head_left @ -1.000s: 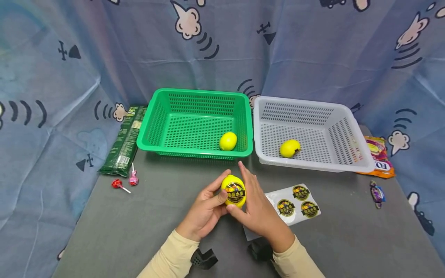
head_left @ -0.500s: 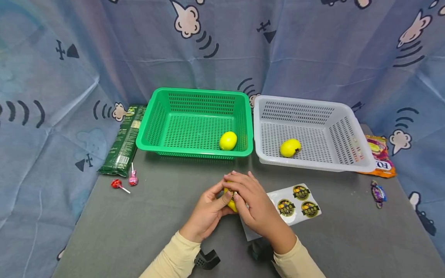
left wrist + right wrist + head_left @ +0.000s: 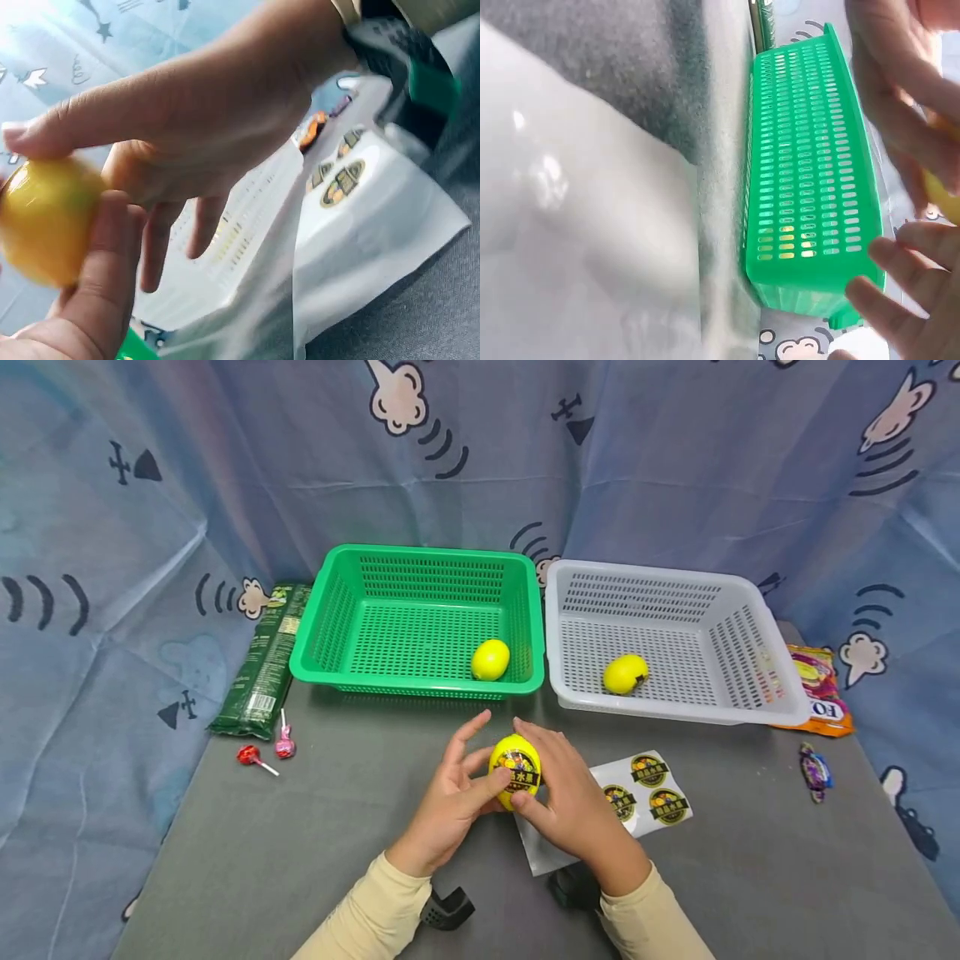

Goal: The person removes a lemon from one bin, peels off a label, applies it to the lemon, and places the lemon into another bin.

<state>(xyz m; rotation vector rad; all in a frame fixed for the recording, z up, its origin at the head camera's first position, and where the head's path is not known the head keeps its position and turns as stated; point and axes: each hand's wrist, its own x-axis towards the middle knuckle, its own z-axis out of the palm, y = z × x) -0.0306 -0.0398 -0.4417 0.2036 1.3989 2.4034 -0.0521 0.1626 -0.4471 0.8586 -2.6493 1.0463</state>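
Note:
Between both hands, in the head view, is a yellow lemon point(image 3: 513, 746) with a round black-and-gold sticker point(image 3: 526, 774) facing up. My left hand point(image 3: 450, 803) holds its left side, thumb pressed on the sticker and index finger raised off the fruit. On the other side, my right hand point(image 3: 567, 797) grips the lemon between thumb and fingers. A sheet of stickers point(image 3: 641, 781) lies partly hidden under the right hand. In the left wrist view the lemon point(image 3: 52, 221) is blurred between the fingers. Only its edge shows in the right wrist view.
Behind stand a green basket point(image 3: 412, 677) with one lemon point(image 3: 491, 660) and a white basket point(image 3: 675, 710) with one stickered lemon point(image 3: 625, 674). A green packet point(image 3: 262, 664) and two lollipops point(image 3: 285, 746) lie left; an orange packet point(image 3: 821, 693) and wrapped candy point(image 3: 814, 772) lie right.
The right fingers first came down over the lemon and hid the sticker, then drew back to its right side. The left index finger has lifted away, and the lemon has shifted slightly right.

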